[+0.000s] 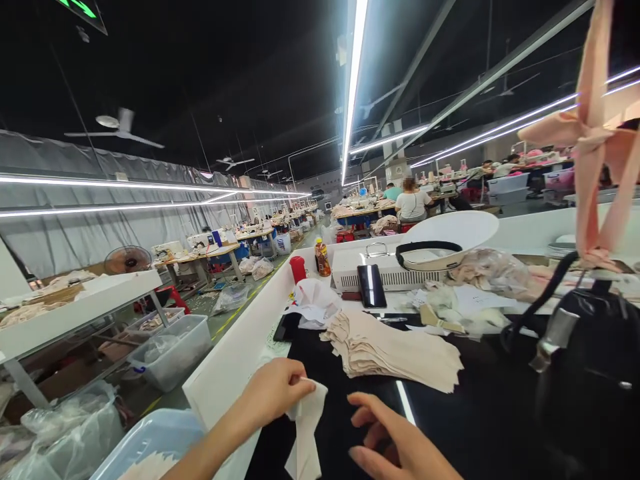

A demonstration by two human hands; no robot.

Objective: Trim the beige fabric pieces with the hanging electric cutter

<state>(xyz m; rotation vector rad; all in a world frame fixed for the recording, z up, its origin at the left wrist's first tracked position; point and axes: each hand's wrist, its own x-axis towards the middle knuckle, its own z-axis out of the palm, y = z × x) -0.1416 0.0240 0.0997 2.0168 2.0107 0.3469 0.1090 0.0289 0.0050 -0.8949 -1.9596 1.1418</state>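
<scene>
- Fingers of the left hand (273, 393) are curled shut, pinching the top of a pale fabric strip (306, 427) at the near edge of the black worktable (475, 413); the strip hangs down from the grip. Fingers of the right hand (395, 443) are spread and slightly bent, hovering just beside the strip — not touching it.
- Worktable: dark top with a white left edge (235, 353); it carries everything listed below.
- Black machine (590, 373) stands at the right edge, with pink fabric (595, 133) hanging above it.
- White box unit (390, 267) sits at the far edge, a round white lid-like plate (450, 230) resting on it.
- Stack of beige fabric pieces (390, 350) lies mid-table, fanned out, well apart from both hands.
- Loose pale scraps and paper (480, 287) lie toward the far right.
- Black phone (371, 285) leans against the box unit.
- Drink bottle (323, 258) and red cup (298, 269) stand at the far-left corner — near each other.
- Off the table, left: clear plastic bin (173, 347) on the floor.
</scene>
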